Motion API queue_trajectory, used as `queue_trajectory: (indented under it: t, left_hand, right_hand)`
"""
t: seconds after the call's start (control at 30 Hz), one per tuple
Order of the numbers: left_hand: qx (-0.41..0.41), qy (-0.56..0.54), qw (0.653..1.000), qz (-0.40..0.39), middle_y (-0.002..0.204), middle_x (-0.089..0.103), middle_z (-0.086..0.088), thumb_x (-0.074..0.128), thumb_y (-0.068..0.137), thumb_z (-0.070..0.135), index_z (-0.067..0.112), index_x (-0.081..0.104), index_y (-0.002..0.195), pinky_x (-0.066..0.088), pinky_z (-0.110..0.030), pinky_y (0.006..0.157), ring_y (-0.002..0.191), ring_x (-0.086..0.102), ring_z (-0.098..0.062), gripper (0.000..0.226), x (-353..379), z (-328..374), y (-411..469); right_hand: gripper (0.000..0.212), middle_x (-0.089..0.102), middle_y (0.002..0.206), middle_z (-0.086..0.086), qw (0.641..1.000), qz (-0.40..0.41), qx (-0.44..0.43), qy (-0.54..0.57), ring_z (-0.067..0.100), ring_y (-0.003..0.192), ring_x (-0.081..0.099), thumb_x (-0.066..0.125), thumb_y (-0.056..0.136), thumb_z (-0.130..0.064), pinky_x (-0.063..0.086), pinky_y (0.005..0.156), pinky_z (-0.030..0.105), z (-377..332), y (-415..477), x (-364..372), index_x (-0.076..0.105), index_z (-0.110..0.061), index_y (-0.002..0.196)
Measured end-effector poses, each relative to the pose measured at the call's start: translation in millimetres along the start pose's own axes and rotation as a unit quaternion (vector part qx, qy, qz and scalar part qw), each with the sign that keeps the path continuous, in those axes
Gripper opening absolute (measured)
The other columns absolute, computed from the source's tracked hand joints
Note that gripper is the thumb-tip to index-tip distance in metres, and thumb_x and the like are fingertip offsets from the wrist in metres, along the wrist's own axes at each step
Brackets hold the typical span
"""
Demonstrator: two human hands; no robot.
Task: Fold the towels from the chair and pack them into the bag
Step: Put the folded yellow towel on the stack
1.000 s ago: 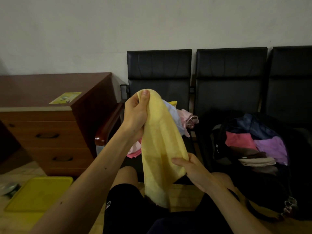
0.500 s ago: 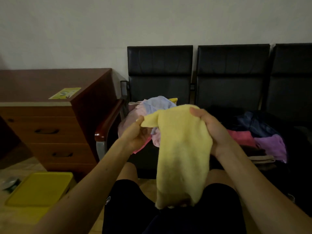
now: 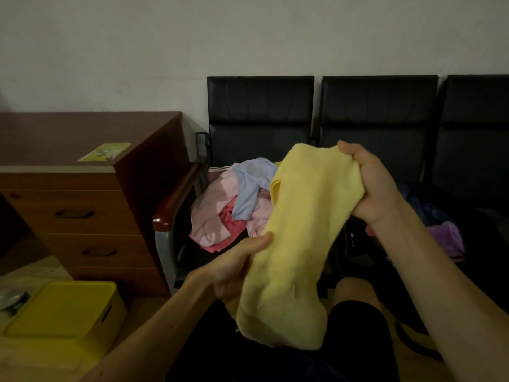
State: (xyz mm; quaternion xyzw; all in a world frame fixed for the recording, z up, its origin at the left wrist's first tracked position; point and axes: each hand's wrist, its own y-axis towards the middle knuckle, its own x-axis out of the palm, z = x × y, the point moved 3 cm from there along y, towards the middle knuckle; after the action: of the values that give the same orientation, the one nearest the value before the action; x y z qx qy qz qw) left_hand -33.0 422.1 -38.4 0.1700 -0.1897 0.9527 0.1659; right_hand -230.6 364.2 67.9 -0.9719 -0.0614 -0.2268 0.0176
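A yellow towel [image 3: 297, 244] hangs in front of me over my lap. My right hand [image 3: 377, 186] grips its upper edge, fingers curled round the cloth. My left hand [image 3: 234, 268] holds its left side lower down, thumb on the front of the cloth. Behind the towel, a heap of pink, red and pale blue towels [image 3: 234, 205] lies on the left black chair [image 3: 259, 117]. The dark bag [image 3: 446, 230] sits on the middle seat, mostly hidden by my right arm, with a purple towel [image 3: 446, 235] showing inside.
A wooden drawer cabinet [image 3: 82, 194] stands left of the chairs, beside the chair's wooden armrest [image 3: 176, 199]. A yellow plastic box [image 3: 63, 315] sits on the floor at lower left. Two more black chairs [image 3: 380, 114] line the wall to the right.
My left hand has let go of the towel's top corner and slid down to its left side. My right hand has kept the upper edge and shifted right and slightly up.
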Motion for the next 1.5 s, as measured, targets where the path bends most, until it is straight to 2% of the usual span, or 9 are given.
queue_trajectory:
  t: [0.2,0.37,0.47,0.67,0.8,0.9,1.03,1.23,1.5]
  left_hand:
    - [0.091,0.0,0.995,0.027,0.115,0.072,-0.017,0.066,0.085,0.031,0.008,0.067,0.119,0.061,-0.041,0.082,0.098,0.072,-0.029,0.041,-0.2,21.5,-3.1]
    - [0.145,0.0,0.989,0.029,0.106,0.076,-0.005,0.057,0.093,0.03,0.03,0.076,0.1,0.06,-0.04,0.083,0.097,0.072,-0.023,0.02,10.7,54.1,-0.8]
    - [0.146,0.0,0.988,0.043,0.118,0.07,-0.016,0.062,0.091,0.038,0.017,0.068,0.12,0.057,-0.047,0.091,0.104,0.069,-0.031,0.036,20.4,71.1,3.9]
    - [0.11,-0.059,0.989,0.081,0.112,0.073,-0.018,0.062,0.091,0.045,0.009,0.062,0.127,0.062,-0.04,0.075,0.092,0.074,-0.028,0.05,24.6,87.5,9.5]
    - [0.111,-0.045,0.99,0.07,0.107,0.075,-0.014,0.055,0.096,0.043,0.008,0.067,0.117,0.06,-0.039,0.083,0.094,0.074,-0.025,0.043,21.6,87.7,7.8]
    - [0.116,-0.032,0.99,0.08,0.116,0.072,-0.015,0.057,0.096,0.044,0.009,0.063,0.127,0.06,-0.04,0.084,0.104,0.071,-0.028,0.047,14.3,87.7,9.7]
    - [0.137,0.014,0.982,0.131,0.118,0.071,-0.01,0.062,0.094,0.042,0.017,0.06,0.13,0.06,-0.035,0.071,0.103,0.072,-0.025,0.044,1.0,91.3,11.8]
    - [0.105,0.112,0.964,0.216,0.115,0.066,-0.01,0.067,0.093,0.026,0.015,0.062,0.123,0.057,-0.04,0.081,0.104,0.065,-0.027,0.031,-21.7,100.3,17.3]
    - [0.051,0.164,0.966,0.193,0.11,0.064,-0.009,0.074,0.081,0.037,0.012,0.058,0.129,0.054,-0.039,0.076,0.096,0.064,-0.023,0.056,-29.1,123.3,25.0]
  right_hand:
    - [0.043,0.073,0.076,0.005,0.996,0.044,0.019,0.071,0.019,0.068,0.073,0.056,0.095,-0.04,0.053,0.077,0.035,18.0,7.5,-19.0,0.077,-0.015,0.066]
    - [0.059,0.069,0.122,0.016,0.99,0.037,0.081,0.106,0.032,0.111,0.067,0.051,0.091,-0.058,0.048,0.099,0.049,43.7,7.5,-24.6,0.064,-0.012,0.126]
    - [0.072,0.065,0.13,0.014,0.985,-0.033,0.132,0.103,0.033,0.117,0.064,0.049,0.083,-0.069,0.05,0.097,0.052,75.6,-4.4,-12.5,0.059,-0.02,0.135]
    - [0.069,0.075,0.104,0.01,0.982,-0.091,0.164,0.034,0.023,0.09,0.074,0.04,0.079,-0.071,0.06,0.07,0.032,99.2,-29.2,1.7,0.082,-0.018,0.092]
    - [0.073,0.071,0.117,0.012,0.978,-0.139,0.155,0.006,0.026,0.105,0.07,0.065,0.063,-0.074,0.059,0.084,0.037,98.9,-31.7,6.4,0.078,-0.017,0.106]
    - [0.056,0.067,0.125,0.013,0.986,-0.108,0.129,0.017,0.029,0.115,0.065,0.062,0.079,-0.058,0.052,0.096,0.042,95.8,-27.6,5.5,0.073,-0.017,0.116]
    - [0.041,0.07,0.118,0.011,0.994,-0.078,0.067,0.039,0.027,0.107,0.069,0.062,0.084,-0.033,0.056,0.088,0.04,71.4,-17.5,4.1,0.068,-0.016,0.12]
    - [0.017,0.075,0.09,-0.002,0.975,-0.02,-0.122,-0.183,0.009,0.084,0.069,0.056,0.098,-0.021,0.055,0.071,0.025,11.7,-4.9,1.7,0.072,-0.015,0.098]
    - [0.011,0.077,0.087,-0.002,0.938,-0.032,-0.196,-0.285,0.01,0.082,0.073,0.061,0.096,-0.016,0.055,0.068,0.019,-15.8,-2.0,12.8,0.072,-0.017,0.098]
